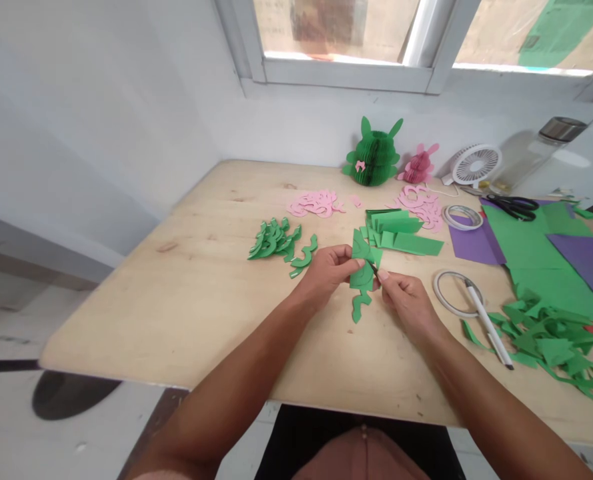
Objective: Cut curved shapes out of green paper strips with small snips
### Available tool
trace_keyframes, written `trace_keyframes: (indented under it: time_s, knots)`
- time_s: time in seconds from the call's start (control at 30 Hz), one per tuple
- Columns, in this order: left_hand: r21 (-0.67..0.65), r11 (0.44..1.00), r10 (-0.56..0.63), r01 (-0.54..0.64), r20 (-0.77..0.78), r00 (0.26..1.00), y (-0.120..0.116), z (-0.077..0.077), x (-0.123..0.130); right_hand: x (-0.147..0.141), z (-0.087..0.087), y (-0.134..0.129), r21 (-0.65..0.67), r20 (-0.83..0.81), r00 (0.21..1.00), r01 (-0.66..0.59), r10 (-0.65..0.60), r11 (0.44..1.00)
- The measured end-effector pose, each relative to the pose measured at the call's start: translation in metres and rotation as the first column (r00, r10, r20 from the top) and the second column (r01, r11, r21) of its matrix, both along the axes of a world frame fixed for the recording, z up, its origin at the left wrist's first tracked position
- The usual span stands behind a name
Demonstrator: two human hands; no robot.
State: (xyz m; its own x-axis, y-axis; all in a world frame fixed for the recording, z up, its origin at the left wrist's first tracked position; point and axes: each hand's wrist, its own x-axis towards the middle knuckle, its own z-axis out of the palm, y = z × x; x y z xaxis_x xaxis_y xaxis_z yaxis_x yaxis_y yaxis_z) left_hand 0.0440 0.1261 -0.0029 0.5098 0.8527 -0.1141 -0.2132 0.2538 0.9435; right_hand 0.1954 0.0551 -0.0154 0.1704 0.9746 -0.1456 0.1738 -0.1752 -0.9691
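Observation:
My left hand (332, 268) pinches a green paper piece (360, 273) by its left edge, above the middle of the table. Part of the paper is cut into a curvy shape that hangs from its lower end. My right hand (409, 300) is closed on a small dark tool, seemingly scissors (373, 269), whose tip meets the paper's right side; the handles are mostly hidden by my fingers. Left of my hands lies a heap of cut green curved shapes (272, 239). Just beyond them is a stack of green paper strips (401, 232).
Pink cutouts (316, 203), a green paper figure (375, 157) and a pink one (418, 165) stand or lie toward the wall. At right are black scissors (513, 207), tape (462, 217), a white pen (489, 323), green scraps (556, 337), a fan (475, 165) and a bottle (531, 157).

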Motion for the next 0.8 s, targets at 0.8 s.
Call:
trace_keyframes:
  time_s: [0.8]
  knots:
    - [0.0,0.997,-0.077,0.077,-0.002,0.997,0.005,-0.0009,-0.0051,-0.0004,0.0046,-0.0002,-0.041,-0.081,0.996,-0.044,0.041,0.998]
